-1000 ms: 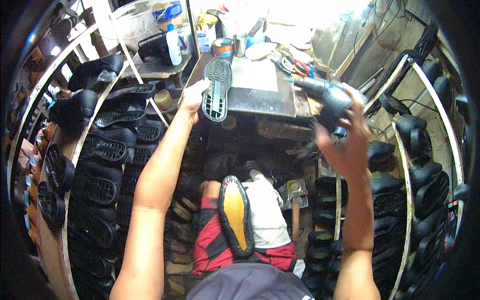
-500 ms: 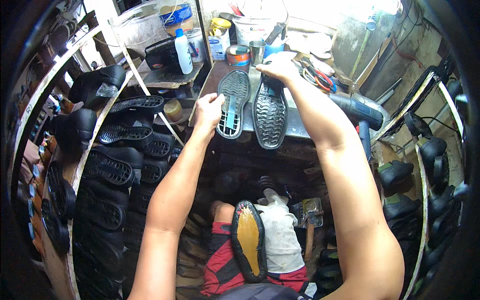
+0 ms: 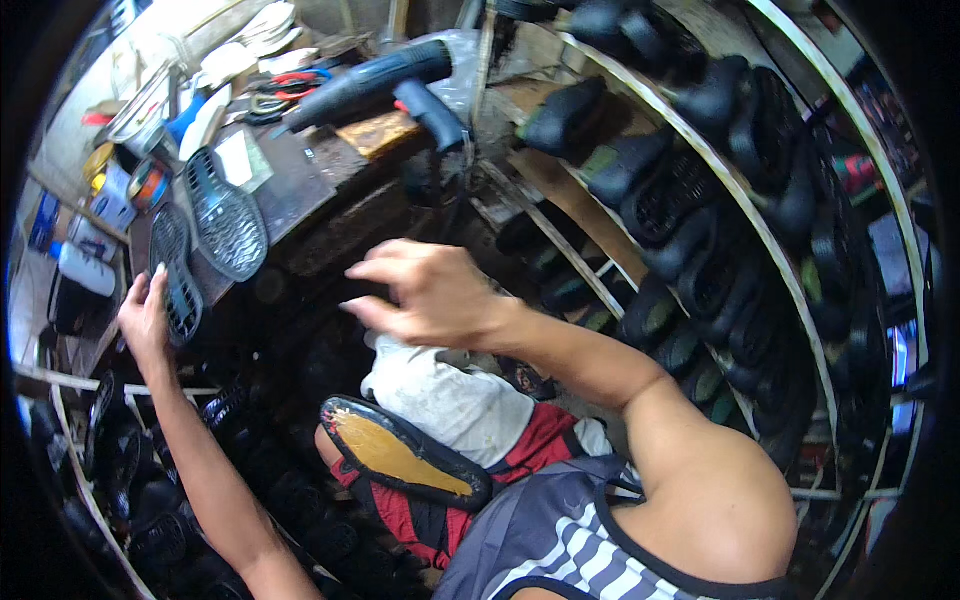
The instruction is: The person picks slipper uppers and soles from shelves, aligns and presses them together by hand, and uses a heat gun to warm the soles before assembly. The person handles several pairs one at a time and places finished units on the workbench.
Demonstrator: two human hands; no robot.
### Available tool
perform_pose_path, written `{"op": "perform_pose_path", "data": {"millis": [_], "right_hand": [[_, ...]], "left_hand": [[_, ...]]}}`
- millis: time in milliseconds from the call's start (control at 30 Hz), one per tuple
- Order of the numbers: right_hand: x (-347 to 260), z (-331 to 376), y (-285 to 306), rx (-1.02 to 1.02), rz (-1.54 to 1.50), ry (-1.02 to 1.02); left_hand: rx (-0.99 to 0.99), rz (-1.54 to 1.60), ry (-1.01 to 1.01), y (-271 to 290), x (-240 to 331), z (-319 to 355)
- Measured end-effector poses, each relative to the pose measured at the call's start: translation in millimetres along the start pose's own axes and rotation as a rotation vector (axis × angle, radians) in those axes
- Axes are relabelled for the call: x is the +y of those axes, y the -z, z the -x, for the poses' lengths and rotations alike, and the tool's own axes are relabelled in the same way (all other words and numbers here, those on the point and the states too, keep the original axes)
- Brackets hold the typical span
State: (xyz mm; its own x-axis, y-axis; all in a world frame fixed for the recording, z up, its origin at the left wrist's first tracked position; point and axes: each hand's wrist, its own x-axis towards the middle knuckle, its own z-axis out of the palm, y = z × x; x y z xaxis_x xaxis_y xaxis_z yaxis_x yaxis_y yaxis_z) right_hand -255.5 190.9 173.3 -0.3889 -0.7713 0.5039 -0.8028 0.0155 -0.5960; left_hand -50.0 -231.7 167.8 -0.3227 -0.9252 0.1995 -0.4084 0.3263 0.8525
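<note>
- We had our left hand [image 3: 147,325] pinching the left border of a narrow black sole [image 3: 172,240], thumb and fingers on its rim. Sole sat at the left end of the bench [image 3: 312,178], lower end projecting past the near edge; couldn't tell whether the rest bore on the top.
- Broad black sole [image 3: 225,215] was just beside it on the right, tread up, near end reaching the bench's near edge.
- Our right hand [image 3: 430,290] was free of any object, fingers half curled and apart, hanging in the air over the dark gap between bench edge and knees. Soles well apart from it, to the left. That gap gave us the most swing room.
- On our lap: shoe [image 3: 400,455] with yellow underside facing up, black border all round, lying just beside the white cloth [image 3: 445,395] over the knee. Right hand was above and beyond both.
- Heat gun [image 3: 370,85] lay on the bench's right part, nozzle left, handle toward the near edge.
- Red-handled pliers [image 3: 290,85] were left of the nozzle; tin [image 3: 150,185] beyond the narrow sole.
- Right rack [image 3: 700,142], loaded with dark shoes, bounded elbow room on that side.
</note>
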Motion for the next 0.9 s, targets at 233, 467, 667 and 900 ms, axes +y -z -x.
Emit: {"op": "perform_pose_path", "data": {"millis": [233,467,667,900], "right_hand": [[45,90,197,0.150,0.862,-0.617],[116,130,210,0.078,0.890,-0.721],[45,127,186,0.349,0.742,-0.288],[-83,143,83,-0.174,0.209,0.235]], "left_hand": [[0.063,0.189,-0.393,-27,74,146],[-0.449,0.437,-0.205,-115,138,292],[-0.960,0.515,-0.074,-164,165,337],[-0.985,1.170,0.584,-129,162,326]]}}
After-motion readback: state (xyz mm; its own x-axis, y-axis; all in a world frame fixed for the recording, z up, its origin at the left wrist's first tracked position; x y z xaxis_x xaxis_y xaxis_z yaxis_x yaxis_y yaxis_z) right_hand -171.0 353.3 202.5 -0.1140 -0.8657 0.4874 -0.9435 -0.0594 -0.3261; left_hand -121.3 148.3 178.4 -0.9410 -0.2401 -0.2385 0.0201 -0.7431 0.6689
